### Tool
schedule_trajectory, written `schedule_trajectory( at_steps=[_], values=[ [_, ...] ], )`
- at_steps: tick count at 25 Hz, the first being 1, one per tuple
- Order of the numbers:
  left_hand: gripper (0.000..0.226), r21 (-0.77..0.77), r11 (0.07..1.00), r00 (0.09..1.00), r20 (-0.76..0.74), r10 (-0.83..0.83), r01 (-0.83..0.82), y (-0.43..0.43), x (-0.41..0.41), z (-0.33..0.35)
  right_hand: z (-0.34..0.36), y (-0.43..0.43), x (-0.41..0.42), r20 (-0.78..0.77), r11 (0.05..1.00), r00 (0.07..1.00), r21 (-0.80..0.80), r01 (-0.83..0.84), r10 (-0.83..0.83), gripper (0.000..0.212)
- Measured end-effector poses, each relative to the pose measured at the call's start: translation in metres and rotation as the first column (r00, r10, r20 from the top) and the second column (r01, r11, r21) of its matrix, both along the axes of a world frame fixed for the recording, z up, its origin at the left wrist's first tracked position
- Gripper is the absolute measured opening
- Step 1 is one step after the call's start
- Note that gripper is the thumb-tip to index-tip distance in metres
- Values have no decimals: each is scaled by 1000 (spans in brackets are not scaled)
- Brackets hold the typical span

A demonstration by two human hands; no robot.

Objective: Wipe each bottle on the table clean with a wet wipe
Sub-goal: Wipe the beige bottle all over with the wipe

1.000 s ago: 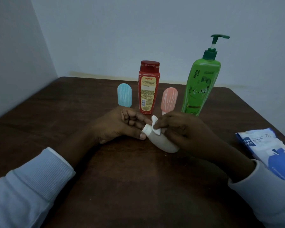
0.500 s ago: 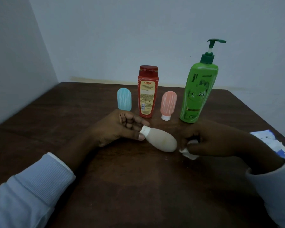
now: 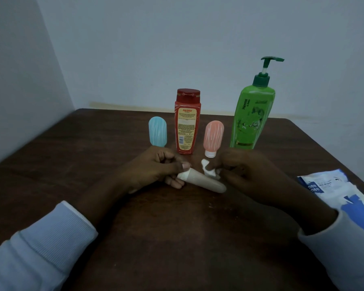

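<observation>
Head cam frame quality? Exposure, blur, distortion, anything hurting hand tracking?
Head view: dim, bluish, underexposed; the left hand and right hand nearly merge with the dark table. Head view: the green pump bottle looks tilted, likely wide-angle distortion. Head view: slightly soft, yet the title on the red bottle is readable; no strong glare.

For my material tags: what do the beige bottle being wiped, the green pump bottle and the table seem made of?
Beige bottle: probably soft plastic or silicone, matte, no glare. Green pump bottle: hard plastic, glossy, bright highlights near its shoulder. Table: dark wood or wood-look laminate, faint grain streaks.
</observation>
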State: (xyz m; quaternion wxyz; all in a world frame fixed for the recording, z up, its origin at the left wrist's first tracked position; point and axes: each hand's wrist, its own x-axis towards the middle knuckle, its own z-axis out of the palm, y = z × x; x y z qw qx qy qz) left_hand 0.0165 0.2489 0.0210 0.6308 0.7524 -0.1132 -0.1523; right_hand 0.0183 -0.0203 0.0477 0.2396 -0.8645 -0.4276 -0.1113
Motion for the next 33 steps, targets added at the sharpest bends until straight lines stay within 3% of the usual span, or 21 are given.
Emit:
schedule_trajectory(
  at_steps=[4,9,11,15,22,26,30,31,33],
  values=[
    [26,19,999,999,6,32,-32,-1,3,-2,-3,0,3,-31,998,999,-63,-15,13,29],
    [26,-23,998,997,-52,52,-53,-3,2,-2,-2,-4,5,27,998,999,51,22,-23,26],
    [30,-88,996,993,-119,4,-14,0,2,0,-5,0,4,33,998,999,60,-9,7,28],
    [35,-27,992,992,-6,-124,124,3,0,-3,-9,9,4,34,993,999,115,-16,12,29],
    [32,-24,991,991,-15,-135,134,1,1,-5,6,3,4,-47,994,997,-89,-64,60,30],
    [32,-36,992,991,-54,-123,121,3,3,-7,18,-18,5,-191,980,977,-155,-123,93,31],
    [31,-51,992,990,-72,-121,117,2,5,-7,24,-33,11,-346,918,936,-349,-187,59,22],
    [31,-55,992,990,-74,-120,116,2,6,-8,24,-33,10,-342,945,938,-283,-165,61,17],
    [31,-54,992,990,-70,-119,115,2,6,-9,19,-26,7,-179,998,982,-10,-62,59,15]
  ],
)
